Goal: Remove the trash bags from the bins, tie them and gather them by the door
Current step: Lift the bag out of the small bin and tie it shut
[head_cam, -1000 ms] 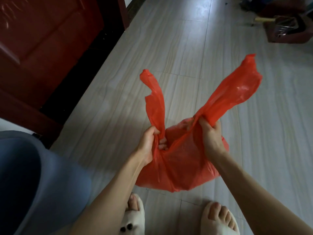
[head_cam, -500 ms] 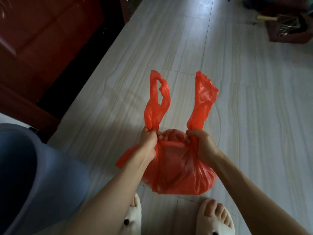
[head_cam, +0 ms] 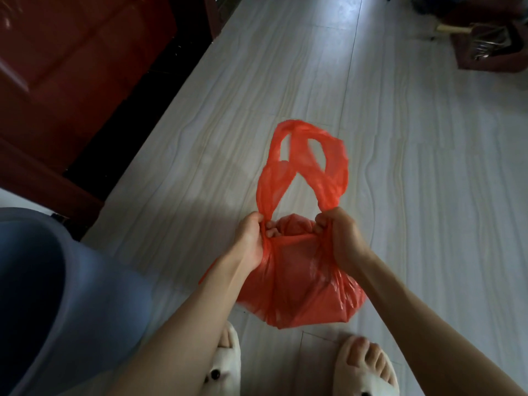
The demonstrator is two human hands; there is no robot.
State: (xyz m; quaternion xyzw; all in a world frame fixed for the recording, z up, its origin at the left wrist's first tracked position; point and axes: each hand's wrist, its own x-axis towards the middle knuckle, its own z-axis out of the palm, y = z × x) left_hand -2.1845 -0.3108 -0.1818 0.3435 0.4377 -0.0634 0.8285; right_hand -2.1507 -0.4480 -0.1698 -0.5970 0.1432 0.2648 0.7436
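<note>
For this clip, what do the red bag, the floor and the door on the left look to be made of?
Red bag: thin, glossy plastic film; it crumples, wrinkles and lets light through at the handles.
Floor: probably glazed tile with a pale wood-grain print; grout lines and a sheen from the light.
Door: reddish-brown panelled wood or a wood-look finish with a slight gloss; which one cannot be told.

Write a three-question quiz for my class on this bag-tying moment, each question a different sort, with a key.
1. True or false: the red trash bag hangs clear of the floor.
2. Which hand grips the handle on the side of the blue bin: A) left hand, B) right hand?
3. Fill in: the two handles above the hands are ___ over each other.

Key: 1 true; 2 A; 3 crossed.
</note>
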